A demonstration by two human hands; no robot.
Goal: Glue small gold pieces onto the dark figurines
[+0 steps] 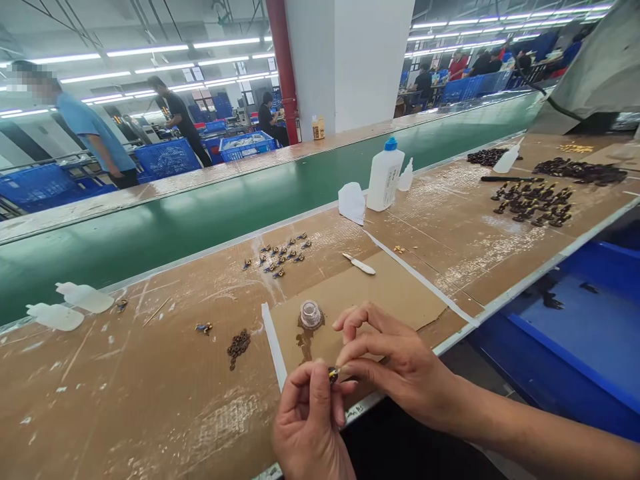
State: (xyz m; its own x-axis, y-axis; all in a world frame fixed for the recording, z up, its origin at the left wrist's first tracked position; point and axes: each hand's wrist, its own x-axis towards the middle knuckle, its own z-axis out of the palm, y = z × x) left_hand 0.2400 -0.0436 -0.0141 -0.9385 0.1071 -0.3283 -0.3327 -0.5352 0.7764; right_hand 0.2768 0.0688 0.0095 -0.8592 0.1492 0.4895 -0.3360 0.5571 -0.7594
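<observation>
Piece point(333, 375), small and dark with a touch of yellow, sits in the fingers of the left hand point(313, 420), over the near edge of the bench point(125, 400). That hand comes up from 7 o'clock, thumb upright, fingers curled, thumb and forefinger closed on the piece. From 4 o'clock the right hand point(400, 363) reaches in, forearm slanting, knuckles arched. Its thumb and a fingertip come together at the piece's right edge; whether they pinch it I can't tell.

Around the piece, by the person's own view, a clear cup point(311, 315) stands at 11 o'clock on the cardboard point(400, 293), with a knife point(359, 264) lying at 12. Dark rings point(239, 347) lie heaped at 10 o'clock, and small figures point(277, 253) are spread farther off at 11.
</observation>
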